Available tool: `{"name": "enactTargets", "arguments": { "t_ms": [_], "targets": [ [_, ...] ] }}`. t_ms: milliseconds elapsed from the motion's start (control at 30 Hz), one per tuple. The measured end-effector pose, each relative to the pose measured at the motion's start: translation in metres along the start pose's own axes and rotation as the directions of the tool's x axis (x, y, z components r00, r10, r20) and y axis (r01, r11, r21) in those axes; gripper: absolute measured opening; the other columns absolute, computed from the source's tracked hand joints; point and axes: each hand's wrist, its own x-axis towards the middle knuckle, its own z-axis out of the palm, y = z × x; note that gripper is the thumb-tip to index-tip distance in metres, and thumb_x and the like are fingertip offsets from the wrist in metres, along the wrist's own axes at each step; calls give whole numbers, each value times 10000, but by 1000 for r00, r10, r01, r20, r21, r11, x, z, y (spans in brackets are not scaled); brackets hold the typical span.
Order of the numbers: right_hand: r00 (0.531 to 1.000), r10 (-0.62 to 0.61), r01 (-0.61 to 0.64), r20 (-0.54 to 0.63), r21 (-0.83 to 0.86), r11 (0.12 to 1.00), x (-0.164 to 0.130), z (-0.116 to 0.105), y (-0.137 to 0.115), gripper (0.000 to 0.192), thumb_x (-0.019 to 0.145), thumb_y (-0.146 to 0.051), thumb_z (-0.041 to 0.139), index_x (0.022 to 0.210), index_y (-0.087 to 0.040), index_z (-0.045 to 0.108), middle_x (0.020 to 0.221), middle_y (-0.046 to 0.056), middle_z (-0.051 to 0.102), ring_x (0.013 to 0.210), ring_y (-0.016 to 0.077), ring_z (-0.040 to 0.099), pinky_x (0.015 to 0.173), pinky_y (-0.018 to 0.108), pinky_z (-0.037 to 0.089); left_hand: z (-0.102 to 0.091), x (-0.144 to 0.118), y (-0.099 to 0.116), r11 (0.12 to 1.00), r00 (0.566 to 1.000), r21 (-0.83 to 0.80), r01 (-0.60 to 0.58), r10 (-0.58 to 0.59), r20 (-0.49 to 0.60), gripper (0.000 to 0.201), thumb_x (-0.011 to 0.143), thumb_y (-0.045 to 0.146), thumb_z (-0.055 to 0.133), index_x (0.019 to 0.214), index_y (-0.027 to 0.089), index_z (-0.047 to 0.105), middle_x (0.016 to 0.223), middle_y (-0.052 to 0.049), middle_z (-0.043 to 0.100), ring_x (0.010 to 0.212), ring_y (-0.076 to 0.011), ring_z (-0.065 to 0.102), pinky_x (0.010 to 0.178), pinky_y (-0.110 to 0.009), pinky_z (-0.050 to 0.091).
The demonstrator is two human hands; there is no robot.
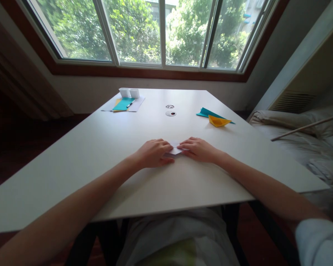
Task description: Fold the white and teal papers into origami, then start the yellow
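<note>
Both my hands press a small white folded paper (175,150) flat at the middle of the white tabletop (100,147), left hand (153,153) and right hand (198,149) each with closed grip on an end, seemingly mid-crease; yellow and teal folded papers (216,119) lie beyond.

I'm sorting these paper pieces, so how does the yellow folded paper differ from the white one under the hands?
The yellow folded paper lies untouched at far right; the white paper is pressed between left hand and right hand. The yellow shows whole; the white is mostly covered. Both rest on the table.
</note>
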Motion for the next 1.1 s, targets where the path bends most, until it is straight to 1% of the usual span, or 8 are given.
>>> {"name": "enactTargets", "arguments": {
  "t_ms": [233,433,567,667,800,900,1000,1100],
  "targets": [
    [993,116,-119,-35,-88,989,4,1,-10,345,925,-312,313,967,-190,633,935,70,675,886,192,571,778,316,419,1,5,8,996,998,61,59,-57,-36,406,836,515,421,979,185,612,880,-78,649,846,-220,598,693,-309,451],
    [998,57,-57,-5,-30,998,3,-7,-9,311,898,-366,376,1011,-209,619,960,72,667,905,208,575,794,339,423,6,7,5,995,997,67,75,-73,-39,241,865,237,407,938,216,635,862,-55,656,818,-177,599,649,-256,430],
    [991,114,-98,-73,191,977,-2,-14,2,367,849,-431,461,1143,-228,546,1087,76,627,995,222,563,865,389,427,3,5,-1,986,985,2,167,-167,-52,250,860,226,380,931,229,620,861,-28,661,757,-166,599,579,-230,390],
    [943,290,-164,-166,527,834,-3,-14,15,558,778,-452,560,1265,-233,400,1183,91,566,1027,207,564,853,377,471,-2,5,-6,943,945,-159,293,-311,-105,283,876,312,355,821,194,607,708,-6,624,612,-138,546,534,-217,357],
    [903,420,-187,-92,796,576,3,-5,19,751,656,-427,687,1285,-234,326,1198,113,543,1032,228,571,842,416,495,-3,9,-8,791,872,-517,326,-463,-159,355,858,406,387,706,145,573,565,26,515,539,-105,456,504,-200,340],
    [925,378,-157,-23,884,440,11,-1,5,636,617,-387,727,1156,-212,439,1120,97,589,1005,238,585,823,420,505,-3,14,-2,637,849,-729,251,-506,-150,352,824,428,447,720,126,594,607,17,548,578,-115,477,519,-206,364],
    [944,328,-88,-28,939,332,15,-1,-14,525,627,-384,723,1060,-196,494,1071,81,610,998,237,582,815,400,507,-6,16,10,412,848,-898,154,-521,-93,309,779,404,520,762,114,626,662,-6,601,618,-136,520,545,-224,403],
    [956,294,-67,-12,964,258,14,-4,-23,517,674,-453,670,1083,-193,489,1074,87,600,945,215,594,773,363,519,-9,17,18,146,843,-982,122,-538,25,249,716,346,604,783,109,644,660,-13,623,593,-129,535,535,-222,411]
  ]
}}
